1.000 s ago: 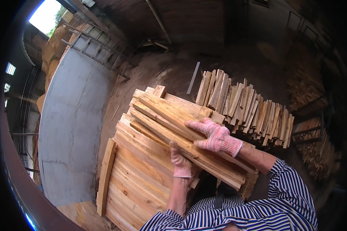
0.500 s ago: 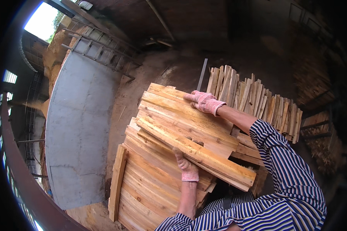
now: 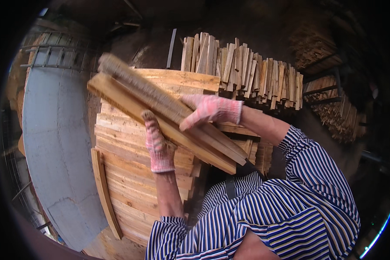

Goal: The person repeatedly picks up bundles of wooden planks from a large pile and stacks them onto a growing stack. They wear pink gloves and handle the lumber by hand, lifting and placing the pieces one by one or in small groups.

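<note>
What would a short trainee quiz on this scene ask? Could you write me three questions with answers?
1. Which is nearer the pile of narrow pale wooden slats: the left hand or the right hand, both in pink-and-white knitted gloves?

2. True or false: the long flat grey panel lies to the left of both hands.

3. What are the hands gripping?
A) a black rubber tyre
B) long brown wooden boards
C) a coil of white rope

Key:
1. The right hand.
2. True.
3. B.
</note>
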A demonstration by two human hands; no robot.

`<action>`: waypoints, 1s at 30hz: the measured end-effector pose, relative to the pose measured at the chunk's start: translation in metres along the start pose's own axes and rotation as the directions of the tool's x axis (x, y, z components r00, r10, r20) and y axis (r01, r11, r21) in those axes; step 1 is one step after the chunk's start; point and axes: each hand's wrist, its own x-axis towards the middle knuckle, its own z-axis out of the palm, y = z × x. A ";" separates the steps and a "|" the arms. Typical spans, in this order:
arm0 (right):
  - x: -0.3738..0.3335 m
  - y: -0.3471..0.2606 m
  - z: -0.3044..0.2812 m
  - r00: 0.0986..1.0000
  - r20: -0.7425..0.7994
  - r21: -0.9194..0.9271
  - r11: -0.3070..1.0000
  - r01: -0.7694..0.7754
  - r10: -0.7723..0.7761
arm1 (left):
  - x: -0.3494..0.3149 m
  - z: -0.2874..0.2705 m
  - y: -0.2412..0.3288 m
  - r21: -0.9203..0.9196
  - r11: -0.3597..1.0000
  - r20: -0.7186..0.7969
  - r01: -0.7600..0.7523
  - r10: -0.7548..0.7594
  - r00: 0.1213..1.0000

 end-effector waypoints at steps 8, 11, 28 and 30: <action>-0.088 0.108 -0.040 0.902 -0.425 0.349 0.933 0.092 0.070 | -0.042 -0.088 0.064 -0.373 0.771 0.140 0.516 -0.503 0.853; -0.080 0.147 -0.016 0.871 -0.485 0.379 0.917 0.127 0.080 | -0.093 -0.117 0.022 0.132 0.838 -0.071 0.529 -0.525 0.848; -0.075 0.237 0.141 0.909 -0.156 0.545 0.801 -0.248 0.388 | -0.230 -0.144 -0.083 0.783 0.436 -0.264 0.443 -0.411 0.872; -0.076 0.225 0.159 0.896 -0.063 0.727 0.635 -0.261 0.440 | -0.248 -0.144 -0.094 0.784 0.426 -0.290 0.451 -0.392 0.873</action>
